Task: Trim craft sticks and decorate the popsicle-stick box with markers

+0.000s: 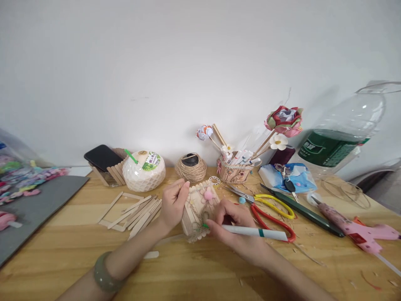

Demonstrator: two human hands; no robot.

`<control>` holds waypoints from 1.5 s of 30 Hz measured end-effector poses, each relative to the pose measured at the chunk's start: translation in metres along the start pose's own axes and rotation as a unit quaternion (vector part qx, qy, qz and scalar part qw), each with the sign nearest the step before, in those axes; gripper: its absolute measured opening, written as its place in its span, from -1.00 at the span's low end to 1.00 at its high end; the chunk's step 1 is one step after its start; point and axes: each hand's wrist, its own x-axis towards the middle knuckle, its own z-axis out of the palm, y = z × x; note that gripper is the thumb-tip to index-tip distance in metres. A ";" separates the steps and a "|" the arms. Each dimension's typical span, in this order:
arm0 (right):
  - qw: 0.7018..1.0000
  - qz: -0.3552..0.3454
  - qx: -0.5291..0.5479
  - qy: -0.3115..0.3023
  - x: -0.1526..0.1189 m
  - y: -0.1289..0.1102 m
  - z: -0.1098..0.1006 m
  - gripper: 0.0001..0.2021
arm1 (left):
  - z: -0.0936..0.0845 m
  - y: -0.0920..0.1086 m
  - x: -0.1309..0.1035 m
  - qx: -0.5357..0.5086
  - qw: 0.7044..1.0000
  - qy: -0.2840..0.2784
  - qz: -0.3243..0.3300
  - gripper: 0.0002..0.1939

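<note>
My left hand [174,201] is closed on the left edge of a small panel of wooden craft sticks [191,211], holding it tilted above the table. A pink flower [208,194] and some twine decorate the panel's face. In my right hand [236,225] is a white marker [269,234] with a green band. Its green tip meets the lower part of the panel, near a few green strokes. The fingers of my right hand are pinched around the marker and hide part of the panel's right side.
Loose craft sticks [142,213] lie left of the panel. Behind stand a white coconut [144,171] with a straw, a twine ball [190,167] and a pen holder [236,171]. Scissors [272,209], a green cutter [310,213] and a pink glue gun [354,230] lie right.
</note>
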 end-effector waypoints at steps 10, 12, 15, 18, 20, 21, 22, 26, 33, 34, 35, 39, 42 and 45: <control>0.999 0.007 0.027 0.031 0.003 -0.002 0.001 -0.72 | -0.001 0.000 0.000 0.004 1.000 0.000 0.003 -0.60; 0.997 0.021 0.044 0.063 0.002 0.002 0.001 -0.72 | -0.001 0.000 0.001 0.005 1.000 -0.001 0.004 -0.60; 0.989 0.051 0.066 0.120 0.002 0.005 0.002 -0.71 | -0.001 0.001 0.001 0.004 1.000 -0.002 0.008 -0.60; 0.981 0.068 0.095 0.155 0.004 0.005 0.002 -0.68 | 0.000 0.001 0.001 0.002 1.000 0.000 0.012 -0.60; 0.979 0.073 0.107 0.159 0.006 0.004 0.002 -0.67 | -0.001 0.001 0.001 0.001 1.000 0.001 0.014 -0.60; 0.978 0.076 0.108 0.160 0.006 0.003 0.002 -0.68 | -0.001 0.001 0.001 0.001 1.000 0.002 0.014 -0.59; 0.979 0.078 0.105 0.159 0.006 0.003 0.002 -0.69 | -0.001 0.001 0.001 0.000 1.000 0.002 0.015 -0.59; 0.985 0.075 0.077 0.135 0.004 0.006 0.002 -0.74 | -0.001 0.001 0.000 0.000 1.000 0.000 0.014 -0.60; 0.984 0.066 0.050 0.160 0.005 0.009 0.002 -0.73 | -0.001 0.000 0.000 -0.001 1.000 0.002 0.011 -0.58; 0.984 0.066 0.048 0.160 0.005 0.009 0.002 -0.73 | -0.001 0.000 0.000 0.000 1.000 0.002 0.011 -0.59; 0.984 0.066 0.046 0.161 0.005 0.008 0.003 -0.73 | -0.001 0.000 0.000 0.000 1.000 0.003 0.011 -0.59; 0.986 0.063 0.050 0.149 0.004 0.009 0.003 -0.73 | -0.001 0.001 0.000 -0.001 1.000 0.001 0.010 -0.59; 0.986 0.068 0.053 0.143 0.003 0.010 0.003 -0.74 | -0.001 0.001 0.000 -0.003 1.000 0.000 0.011 -0.59; 0.987 0.067 0.048 0.141 0.002 0.012 0.004 -0.74 | -0.001 0.000 0.000 -0.004 1.000 0.001 0.013 -0.59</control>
